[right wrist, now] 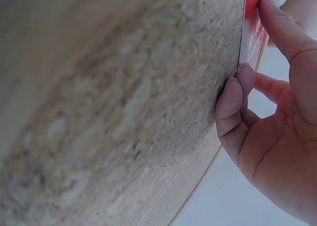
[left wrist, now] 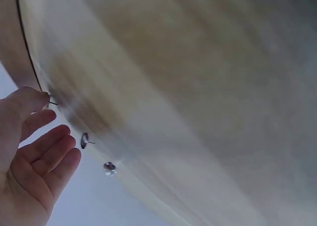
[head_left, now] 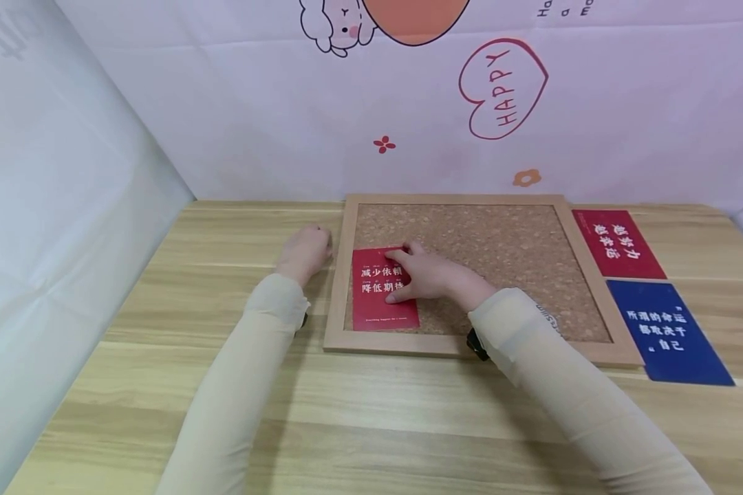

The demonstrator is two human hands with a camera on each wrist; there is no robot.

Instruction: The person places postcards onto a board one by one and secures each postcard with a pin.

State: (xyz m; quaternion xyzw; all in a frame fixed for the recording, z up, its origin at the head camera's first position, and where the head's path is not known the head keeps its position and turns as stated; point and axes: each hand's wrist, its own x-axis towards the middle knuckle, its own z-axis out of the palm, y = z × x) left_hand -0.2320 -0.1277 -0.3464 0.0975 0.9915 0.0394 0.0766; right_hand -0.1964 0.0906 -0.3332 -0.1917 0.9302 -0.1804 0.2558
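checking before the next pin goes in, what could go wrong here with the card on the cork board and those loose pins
1. The right hand only presses the red card flat on the cork board; if it lifts or slides, the card may shift out of place.
2. Loose pushpins lie on the table by the left hand, so a finger could get pricked or a pin knocked off the edge.
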